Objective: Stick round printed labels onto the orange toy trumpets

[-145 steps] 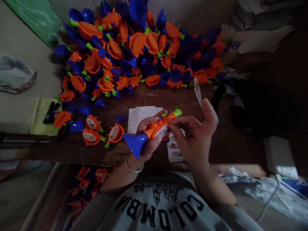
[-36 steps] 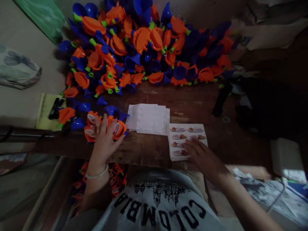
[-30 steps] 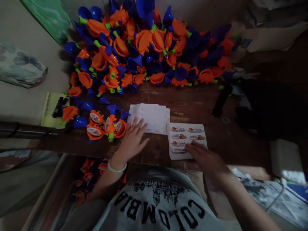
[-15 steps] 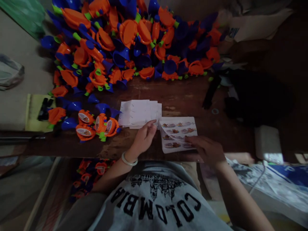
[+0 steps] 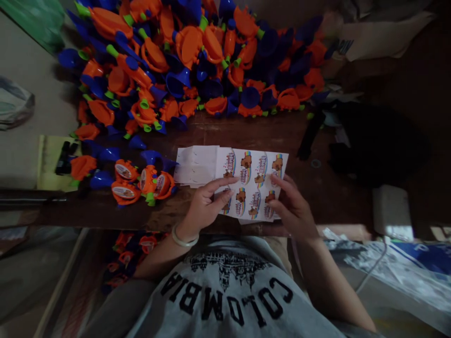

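Note:
A sticker sheet (image 5: pixel 251 188) with rows of cartoon animals and rainbow designs is held up between my two hands, over the table's front edge. My left hand (image 5: pixel 202 206) grips its lower left side, with thumb and forefinger over the printed face. At the right side, my right hand (image 5: pixel 294 209) holds the edge, thumb and forefinger on the front. The fingers behind the sheet are hidden. Another sheet's edge (image 5: pixel 246 221) peeks out below. Just left lie overlapping white backing sheets (image 5: pixel 196 164) with small curved marks.
Orange and blue toy trumpets (image 5: pixel 188 47) with green mouthpieces are heaped along the back. Several stickered trumpets (image 5: pixel 126 191) sit at the left front; more (image 5: pixel 125 260) lie below the table. A black object (image 5: pixel 377 141) and a white box (image 5: pixel 392 211) are on the right.
The sticker sheet has been lifted from the right and turned, and now lies across both hands. My left hand has taken its left side; my right hand has moved slightly left.

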